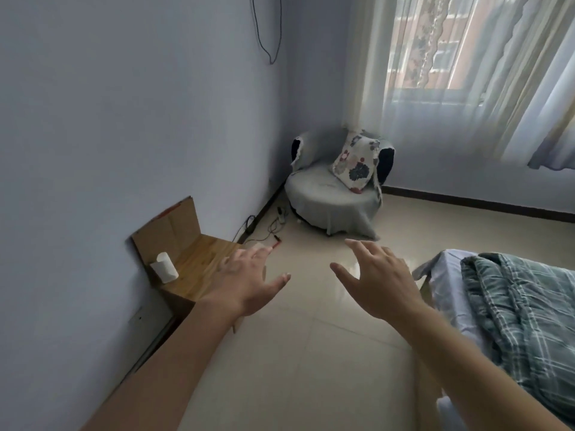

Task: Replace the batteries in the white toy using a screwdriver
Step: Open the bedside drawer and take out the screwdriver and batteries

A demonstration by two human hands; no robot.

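Observation:
My left hand [245, 281] is stretched out in front of me with its fingers spread and holds nothing; it hangs over the near corner of a small wooden table [199, 269]. My right hand [379, 281] is also held out flat with spread fingers, empty, above the tiled floor. Neither the white toy, the screwdriver nor any batteries show in this view.
A white paper roll [165, 267] stands on the wooden table beside a cardboard sheet [169, 228] leaning on the wall. A round grey chair [329, 197] with a flowered cushion fills the corner. Cables [264, 228] lie on the floor. A bed with a plaid blanket [522, 312] is at right.

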